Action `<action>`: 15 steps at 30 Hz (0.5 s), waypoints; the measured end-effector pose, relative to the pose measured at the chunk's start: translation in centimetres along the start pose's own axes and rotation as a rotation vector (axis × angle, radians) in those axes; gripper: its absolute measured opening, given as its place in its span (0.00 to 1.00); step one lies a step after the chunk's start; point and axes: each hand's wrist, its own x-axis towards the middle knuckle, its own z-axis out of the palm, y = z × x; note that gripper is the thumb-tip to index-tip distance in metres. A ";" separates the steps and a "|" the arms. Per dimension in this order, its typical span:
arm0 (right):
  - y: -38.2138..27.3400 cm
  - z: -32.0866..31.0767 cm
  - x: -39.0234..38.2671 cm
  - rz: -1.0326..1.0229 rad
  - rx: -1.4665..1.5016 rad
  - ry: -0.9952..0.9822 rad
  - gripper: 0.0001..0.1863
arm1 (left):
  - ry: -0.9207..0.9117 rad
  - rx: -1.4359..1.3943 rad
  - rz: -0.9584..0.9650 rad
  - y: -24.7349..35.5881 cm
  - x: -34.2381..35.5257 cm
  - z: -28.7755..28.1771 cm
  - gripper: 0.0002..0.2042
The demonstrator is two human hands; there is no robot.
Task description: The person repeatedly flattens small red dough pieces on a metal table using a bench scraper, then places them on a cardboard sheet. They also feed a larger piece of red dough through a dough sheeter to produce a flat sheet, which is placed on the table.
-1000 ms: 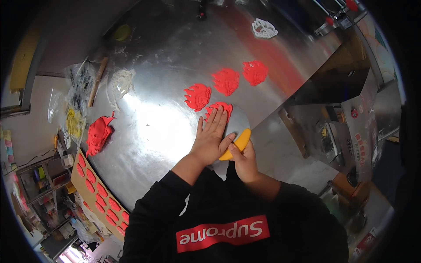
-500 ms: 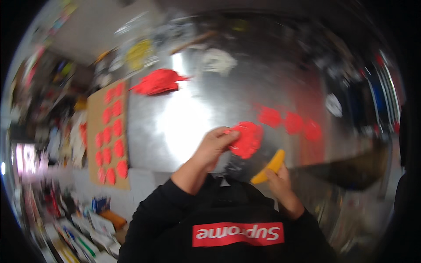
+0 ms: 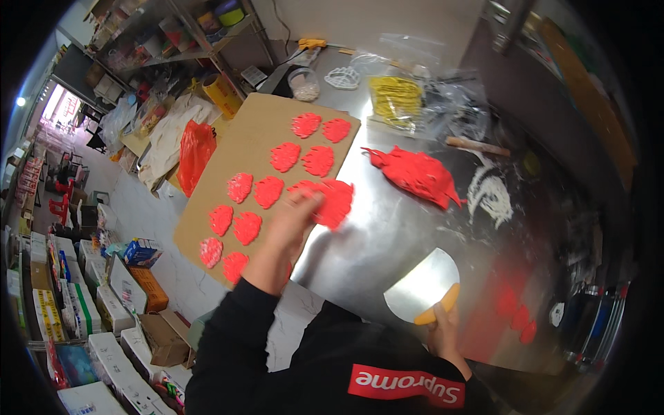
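Observation:
My left hand [image 3: 289, 220] holds a flat red paw-shaped piece [image 3: 332, 200] over the right edge of a brown cardboard sheet [image 3: 207, 207]. Several more red pieces [image 3: 268, 191] lie in rows on that sheet. My right hand [image 3: 443, 328] grips the yellow handle of a scraper with a broad metal blade [image 3: 422, 285], held low over the steel table [image 3: 373, 242]. A crumpled red plastic bag [image 3: 415, 173] lies on the table beyond my left hand. A few red pieces [image 3: 515, 315] remain on the table at the right.
Clear bags with yellow items [image 3: 395, 100], a white paw-shaped piece [image 3: 342, 77], a wooden stick [image 3: 477, 145] and white residue [image 3: 490, 194] sit at the table's far side. Shelves [image 3: 180, 28], an orange bag [image 3: 195, 152] and stacked boxes [image 3: 90, 318] fill the left.
My head has swung left, from the table's right part to the cardboard sheet. My left hand lifted a red piece off the table and carried it to the sheet. The scraper stayed in my right hand.

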 end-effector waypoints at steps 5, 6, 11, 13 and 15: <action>0.9 5.2 2.0 0.031 -0.044 0.080 0.15 | 0.241 0.203 -0.043 8.2 12.3 -15.8 0.09; 1.0 6.0 2.2 0.025 -0.044 0.104 0.15 | 0.261 0.214 -0.063 8.6 14.1 -17.9 0.09; 0.8 9.7 3.6 0.040 -0.108 0.151 0.13 | 0.318 0.226 -0.191 7.1 20.2 -23.4 0.12; 0.9 11.0 3.9 0.021 -0.098 0.166 0.12 | 0.323 0.263 -0.228 6.4 21.0 -24.1 0.12; 0.7 11.8 4.3 0.028 -0.163 0.168 0.12 | 0.322 0.305 -0.264 6.1 21.3 -24.3 0.12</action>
